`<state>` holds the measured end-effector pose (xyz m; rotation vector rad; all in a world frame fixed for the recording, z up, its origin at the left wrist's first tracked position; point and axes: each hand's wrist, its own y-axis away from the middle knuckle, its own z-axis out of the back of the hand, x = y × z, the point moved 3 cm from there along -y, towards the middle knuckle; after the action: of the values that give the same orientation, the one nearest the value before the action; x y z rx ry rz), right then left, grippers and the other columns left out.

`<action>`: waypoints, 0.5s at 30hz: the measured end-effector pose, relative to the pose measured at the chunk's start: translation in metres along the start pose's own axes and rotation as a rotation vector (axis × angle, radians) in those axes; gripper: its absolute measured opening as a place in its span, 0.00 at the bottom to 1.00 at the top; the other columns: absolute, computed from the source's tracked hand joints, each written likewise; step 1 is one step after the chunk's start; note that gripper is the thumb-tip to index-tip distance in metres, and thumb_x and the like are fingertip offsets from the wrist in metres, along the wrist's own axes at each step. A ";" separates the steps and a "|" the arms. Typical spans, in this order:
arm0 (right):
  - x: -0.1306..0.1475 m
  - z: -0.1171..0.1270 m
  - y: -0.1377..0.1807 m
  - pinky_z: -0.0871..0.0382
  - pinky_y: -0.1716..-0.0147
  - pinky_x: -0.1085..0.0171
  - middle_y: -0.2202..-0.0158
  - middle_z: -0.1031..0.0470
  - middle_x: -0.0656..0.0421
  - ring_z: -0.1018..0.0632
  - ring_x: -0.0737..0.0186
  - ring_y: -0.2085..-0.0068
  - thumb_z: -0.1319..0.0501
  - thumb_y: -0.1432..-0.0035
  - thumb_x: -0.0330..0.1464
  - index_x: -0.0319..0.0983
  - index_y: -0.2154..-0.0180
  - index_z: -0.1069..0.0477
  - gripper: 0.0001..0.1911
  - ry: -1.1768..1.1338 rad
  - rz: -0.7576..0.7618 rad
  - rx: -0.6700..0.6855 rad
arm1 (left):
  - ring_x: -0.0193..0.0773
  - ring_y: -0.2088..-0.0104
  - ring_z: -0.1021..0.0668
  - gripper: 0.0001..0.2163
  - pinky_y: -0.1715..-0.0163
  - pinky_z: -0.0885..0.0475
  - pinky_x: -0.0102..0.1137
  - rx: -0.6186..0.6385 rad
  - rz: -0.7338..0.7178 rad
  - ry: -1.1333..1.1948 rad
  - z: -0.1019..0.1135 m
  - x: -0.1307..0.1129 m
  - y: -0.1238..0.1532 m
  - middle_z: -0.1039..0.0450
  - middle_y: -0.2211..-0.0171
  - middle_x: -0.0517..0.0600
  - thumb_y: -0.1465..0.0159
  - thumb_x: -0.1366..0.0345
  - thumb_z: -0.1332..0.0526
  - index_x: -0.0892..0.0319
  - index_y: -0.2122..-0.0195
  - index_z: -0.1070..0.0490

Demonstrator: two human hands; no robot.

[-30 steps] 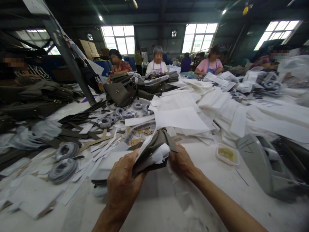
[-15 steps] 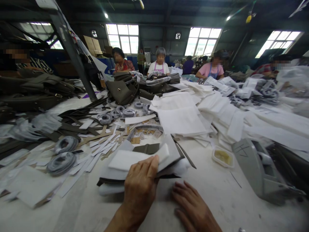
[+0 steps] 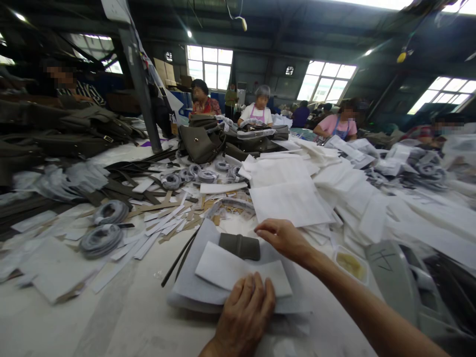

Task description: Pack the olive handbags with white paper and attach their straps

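Resting palm-down, the left hand (image 3: 247, 307) seemingly presses white padding (image 3: 215, 271).

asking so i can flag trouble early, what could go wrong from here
The white strip lies across the pale sheet under the fingers of the left hand; if that hand slid, the strip might shift askew. The right forearm passes close to the shallow tray, so a sweep could knock it. The thin dark strap sticks out beyond the sheet and might snag.
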<state>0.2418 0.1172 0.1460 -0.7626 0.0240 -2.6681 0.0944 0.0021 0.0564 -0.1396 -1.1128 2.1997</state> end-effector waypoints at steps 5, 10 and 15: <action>-0.044 -0.030 -0.065 0.30 0.59 0.64 0.57 0.20 0.54 0.21 0.53 0.57 0.28 0.51 0.30 0.39 0.58 0.21 0.15 0.207 -0.151 0.229 | 0.41 0.54 0.25 0.18 0.48 0.37 0.36 -0.028 -0.004 -0.015 -0.004 -0.002 0.002 0.24 0.55 0.52 0.29 0.70 0.56 0.58 0.50 0.27; -0.056 -0.043 -0.075 0.37 0.71 0.67 0.70 0.22 0.60 0.22 0.58 0.67 0.28 0.54 0.28 0.41 0.71 0.22 0.06 0.307 -0.200 0.326 | 0.42 0.54 0.25 0.17 0.49 0.37 0.37 -0.040 -0.001 -0.001 -0.006 -0.001 0.004 0.24 0.56 0.53 0.29 0.70 0.54 0.59 0.50 0.27; -0.049 -0.019 -0.055 0.37 0.67 0.65 0.60 0.23 0.57 0.23 0.58 0.61 0.36 0.41 0.30 0.42 0.66 0.23 0.02 0.392 -0.187 0.114 | 0.42 0.54 0.25 0.18 0.47 0.38 0.37 -0.016 -0.002 0.037 -0.004 0.001 0.002 0.24 0.55 0.53 0.29 0.69 0.55 0.59 0.49 0.27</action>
<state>0.2519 0.1845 0.1116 -0.2074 -0.1033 -2.9245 0.0942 0.0041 0.0528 -0.1848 -1.1102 2.1784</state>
